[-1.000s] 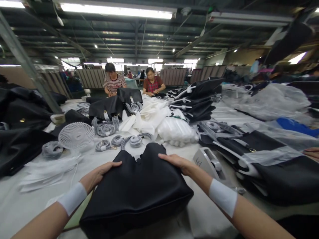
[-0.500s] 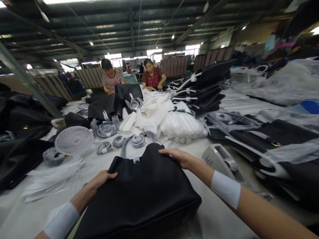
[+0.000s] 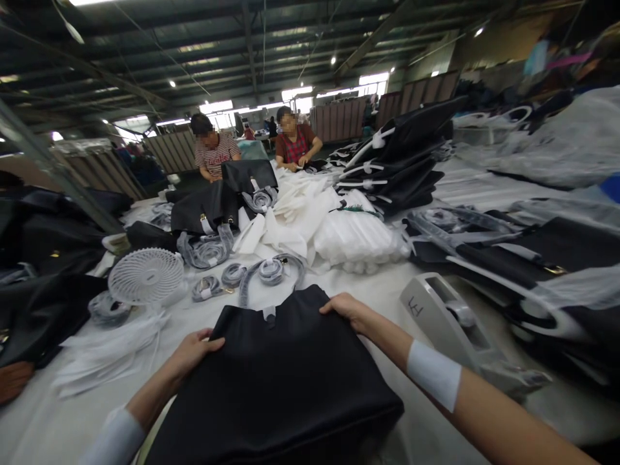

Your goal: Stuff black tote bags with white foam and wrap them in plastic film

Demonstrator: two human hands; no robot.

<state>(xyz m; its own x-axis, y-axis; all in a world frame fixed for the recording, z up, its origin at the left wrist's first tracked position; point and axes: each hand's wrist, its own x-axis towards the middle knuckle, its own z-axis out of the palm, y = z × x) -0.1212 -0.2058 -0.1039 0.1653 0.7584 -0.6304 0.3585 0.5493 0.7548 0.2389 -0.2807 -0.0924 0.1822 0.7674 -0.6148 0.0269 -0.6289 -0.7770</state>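
A large black handbag (image 3: pixel 285 381) lies tilted in front of me, its top edge facing away and a small pale-wrapped tab at the middle of that edge. My left hand (image 3: pixel 196 352) grips its left upper corner, thumb on top and fingers out of sight beneath. On the right upper edge my right hand (image 3: pixel 346 310) pinches the bag the same way. Just beyond the bag lies a plastic-wrapped strap (image 3: pixel 247 284) curved around a coiled wrapped strap (image 3: pixel 271 272). Smaller wrapped coils (image 3: pixel 206 288) rest to the left of these.
A white fan (image 3: pixel 146 276) and thin white sheets (image 3: pixel 111 349) are at left. A grey tape dispenser (image 3: pixel 436 316) stands right. Stacked black bags (image 3: pixel 402 161) and white padding (image 3: pixel 358 239) lie farther back. Two people work across the table; another person's hand (image 3: pixel 14 381) shows far left.
The bag's top edge has flattened slightly, and both hands keep their hold on it. Another person's hand has come into view at the left edge. The view has shifted slightly.
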